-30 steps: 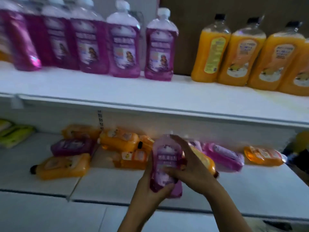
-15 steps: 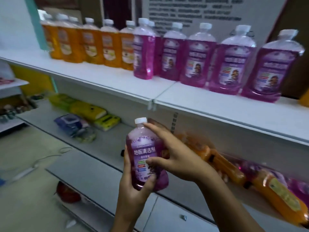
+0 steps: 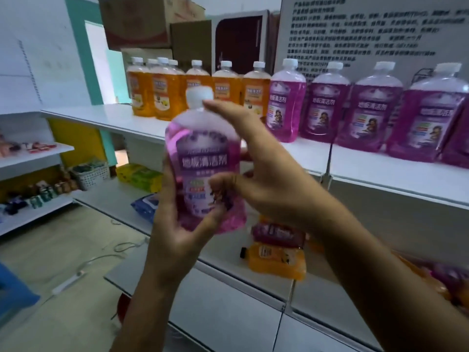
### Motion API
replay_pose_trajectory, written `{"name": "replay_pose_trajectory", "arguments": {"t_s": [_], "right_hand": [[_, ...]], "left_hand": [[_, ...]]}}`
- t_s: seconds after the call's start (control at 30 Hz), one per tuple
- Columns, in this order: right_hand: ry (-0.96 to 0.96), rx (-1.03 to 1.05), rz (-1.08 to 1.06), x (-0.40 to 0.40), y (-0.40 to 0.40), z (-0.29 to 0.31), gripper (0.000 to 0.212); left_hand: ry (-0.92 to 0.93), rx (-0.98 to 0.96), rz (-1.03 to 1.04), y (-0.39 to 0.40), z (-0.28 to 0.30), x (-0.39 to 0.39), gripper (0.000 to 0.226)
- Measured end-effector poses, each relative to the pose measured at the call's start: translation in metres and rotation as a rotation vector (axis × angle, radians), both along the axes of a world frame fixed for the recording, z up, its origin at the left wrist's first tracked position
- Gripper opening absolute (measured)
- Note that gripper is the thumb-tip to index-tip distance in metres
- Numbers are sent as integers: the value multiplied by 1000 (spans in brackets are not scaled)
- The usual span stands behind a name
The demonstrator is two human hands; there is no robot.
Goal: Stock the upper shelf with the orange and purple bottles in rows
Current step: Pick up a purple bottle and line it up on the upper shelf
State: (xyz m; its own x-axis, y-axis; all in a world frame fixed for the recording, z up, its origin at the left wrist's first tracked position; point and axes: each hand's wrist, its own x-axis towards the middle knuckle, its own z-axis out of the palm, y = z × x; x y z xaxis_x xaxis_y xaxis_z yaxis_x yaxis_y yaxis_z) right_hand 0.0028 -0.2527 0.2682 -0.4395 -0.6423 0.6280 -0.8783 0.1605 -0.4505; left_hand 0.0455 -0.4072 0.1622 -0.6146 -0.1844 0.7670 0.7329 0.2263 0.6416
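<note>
I hold a purple bottle [image 3: 203, 161] with a white cap upright in front of the upper shelf [image 3: 380, 171]. My left hand [image 3: 175, 229] grips its base from below and the left. My right hand [image 3: 258, 174] holds its right side, thumb on the label and fingers behind. On the upper shelf stand several orange bottles [image 3: 225, 90] at the left and several purple bottles [image 3: 368, 110] to their right, in a row. On the lower shelf lie an orange bottle [image 3: 276, 260] and a purple bottle [image 3: 279, 232] on their sides.
Yellow-green packs [image 3: 139, 174] and a blue pack [image 3: 146, 207] lie further left on the lower shelf [image 3: 228, 295]. Another shelf unit [image 3: 30, 158] with small goods stands at far left. Cardboard boxes [image 3: 142, 21] sit behind the upper shelf. A cable runs across the floor [image 3: 50, 250].
Both hands lifted the purple bottle from lower-shelf level up in front of the upper shelf. The view swung left, bringing the orange row's left end into sight.
</note>
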Motion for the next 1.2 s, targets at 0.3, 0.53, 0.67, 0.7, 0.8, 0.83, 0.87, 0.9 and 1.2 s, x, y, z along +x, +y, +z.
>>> {"name": "replay_pose_trajectory", "arguments": {"t_s": [0.3, 0.53, 0.67, 0.7, 0.8, 0.83, 0.87, 0.9, 1.2], "right_hand": [[51, -135, -240, -6, 63, 60, 87], [120, 12, -555, -29, 102, 58, 87], [108, -49, -625, -55, 110, 37, 87], [83, -59, -622, -63, 112, 37, 87], [73, -24, -666, -87, 115, 39, 85], [89, -12, -687, -95, 114, 39, 85], [105, 2, -707, -103, 113, 39, 85], [116, 15, -729, -110, 112, 38, 85], [99, 63, -818, -139, 112, 37, 88]], "left_hand": [[64, -389, -178, 34, 95, -63, 100], [-73, -644, -229, 79, 104, -118, 109], [-197, -789, -97, 86, 96, -145, 74], [-218, -826, -23, 87, 92, -149, 67], [-241, -894, 156, 92, 82, -156, 55], [-248, -892, 163, 92, 81, -158, 55], [-254, -887, 161, 91, 81, -160, 56], [-257, -882, 157, 90, 81, -161, 57], [-205, -979, 153, 80, 83, -162, 48]]}}
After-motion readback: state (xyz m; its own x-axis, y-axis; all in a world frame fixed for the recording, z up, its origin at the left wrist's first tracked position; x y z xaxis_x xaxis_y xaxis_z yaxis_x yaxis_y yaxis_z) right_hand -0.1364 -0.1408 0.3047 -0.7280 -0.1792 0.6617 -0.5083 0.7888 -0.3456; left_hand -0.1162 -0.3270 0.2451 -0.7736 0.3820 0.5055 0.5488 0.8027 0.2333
